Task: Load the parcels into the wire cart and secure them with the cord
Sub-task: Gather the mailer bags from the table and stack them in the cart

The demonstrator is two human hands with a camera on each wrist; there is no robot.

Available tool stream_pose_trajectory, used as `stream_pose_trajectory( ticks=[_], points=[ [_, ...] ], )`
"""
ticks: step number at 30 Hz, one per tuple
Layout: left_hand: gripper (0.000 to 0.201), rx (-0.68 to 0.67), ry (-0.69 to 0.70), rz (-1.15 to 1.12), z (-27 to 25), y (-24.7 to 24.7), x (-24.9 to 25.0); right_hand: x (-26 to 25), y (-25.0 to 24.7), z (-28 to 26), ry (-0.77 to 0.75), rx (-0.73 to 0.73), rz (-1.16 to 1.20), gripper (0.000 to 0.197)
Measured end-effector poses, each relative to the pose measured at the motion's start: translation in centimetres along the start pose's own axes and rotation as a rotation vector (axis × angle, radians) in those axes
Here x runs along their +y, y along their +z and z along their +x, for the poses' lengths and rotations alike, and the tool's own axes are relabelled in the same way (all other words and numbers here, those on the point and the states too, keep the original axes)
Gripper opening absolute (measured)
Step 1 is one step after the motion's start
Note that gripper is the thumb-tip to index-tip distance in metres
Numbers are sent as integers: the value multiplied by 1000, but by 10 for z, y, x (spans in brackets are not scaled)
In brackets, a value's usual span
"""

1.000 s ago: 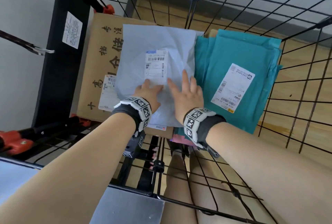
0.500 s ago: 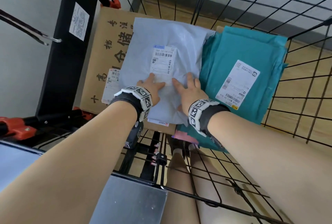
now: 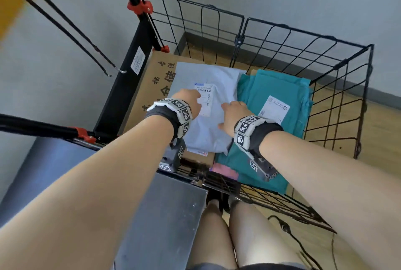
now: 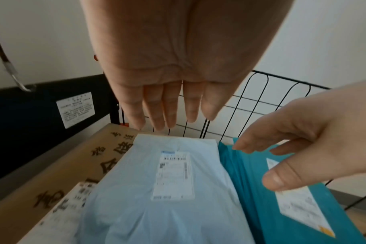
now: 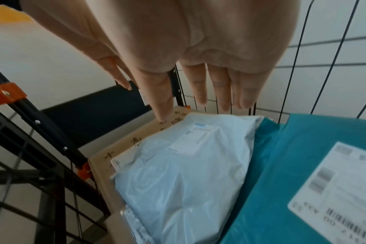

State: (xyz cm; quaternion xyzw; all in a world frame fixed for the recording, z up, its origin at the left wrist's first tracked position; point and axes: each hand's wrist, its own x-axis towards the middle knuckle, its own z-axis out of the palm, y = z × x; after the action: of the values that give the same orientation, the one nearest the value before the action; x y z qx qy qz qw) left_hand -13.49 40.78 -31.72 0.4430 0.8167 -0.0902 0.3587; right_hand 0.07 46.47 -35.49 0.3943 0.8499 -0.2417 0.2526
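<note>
- Nearest the person, at the cart's near edge, a grey metal plate (image 3: 165, 215) lies on the left, and a pink parcel (image 3: 223, 171) peeks out from under the teal one at the wire rim.
- Just past that edge, both wrists reach into the wire cart (image 3: 351, 100); the left hand (image 3: 188, 101) hangs above the pale blue mailer (image 3: 208, 131), fingers (image 4: 169, 109) straight and close together, holding nothing and clear of the bag in the left wrist view.
- Beside it, the right hand (image 3: 233, 113) hovers over the mailer's right edge, fingers (image 5: 221, 89) straight and slightly spread, empty; the wrist views show a gap beneath it.
- Under the hands, the pale blue mailer lies flat on a cardboard box (image 3: 152, 87) that fills the cart's left side, its white shipping label (image 3: 205, 98) facing up.
- To the right, touching the mailer's edge, a teal mailer (image 3: 280, 87) lies flat along the cart's right side, label (image 3: 274, 108) up.
- Beyond the left edge, a black upright panel (image 3: 123, 87) with a white sticker (image 3: 137, 60) stands against the box.
- Farther left, a black cord with a metal hook (image 3: 121, 71) hangs loose outside the cart, apart from the parcels.
- At the far edge, the wire wall stands before a grey wall.
</note>
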Motion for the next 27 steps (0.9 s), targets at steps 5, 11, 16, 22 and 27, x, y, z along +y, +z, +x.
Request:
stream_pose_trajectory(
  ticks=[5, 11, 16, 22, 27],
  points=[
    [40, 102, 10, 13, -44, -28, 14, -12, -38, -32, -35, 112, -57, 39],
    [42, 175, -63, 4, -101, -39, 25, -23, -78, -76, -136, 140, -139, 22],
    [40, 269, -156, -20, -160, -33, 36, -30, -89, -121, -201, 154, -163, 21],
    [34, 322, -335, -27, -241, 2, 57, -30, -74, -180, -346, 170, -209, 19],
    [33, 392, -494, -115, -316, 41, 61, -47, -69, -251, -484, 172, -190, 22]
  ],
)
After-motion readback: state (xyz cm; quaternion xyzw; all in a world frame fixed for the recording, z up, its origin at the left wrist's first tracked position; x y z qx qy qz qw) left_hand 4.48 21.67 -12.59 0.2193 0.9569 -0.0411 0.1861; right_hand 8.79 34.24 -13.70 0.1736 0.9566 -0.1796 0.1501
